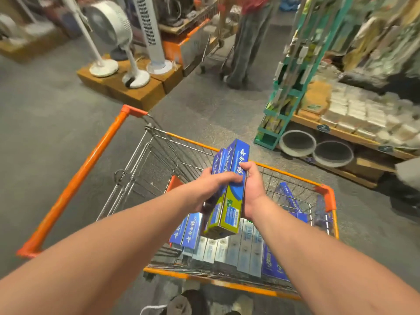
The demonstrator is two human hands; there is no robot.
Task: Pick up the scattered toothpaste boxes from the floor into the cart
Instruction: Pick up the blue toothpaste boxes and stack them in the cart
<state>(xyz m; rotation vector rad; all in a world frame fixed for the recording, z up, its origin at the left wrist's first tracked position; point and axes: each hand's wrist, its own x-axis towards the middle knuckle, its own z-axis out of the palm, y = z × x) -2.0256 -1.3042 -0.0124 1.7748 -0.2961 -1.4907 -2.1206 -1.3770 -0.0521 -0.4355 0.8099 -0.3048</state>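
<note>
Blue toothpaste boxes (pixel 231 208), two countable, held upright above the one orange-rimmed cart (pixel 191 142), left hand (pixel 213 185) fingers curled across their front, right hand (pixel 252 189) gripping their right edge, more boxes (pixel 229 248) lying in its near end, number unclear.

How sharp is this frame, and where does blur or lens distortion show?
Head view: the held toothpaste boxes read sharp; the shelves at right smear with motion blur, the fans are soft. Head view edges: wide-angle stretch swells the forearms. Lighting is even, no harsh glare.
</note>
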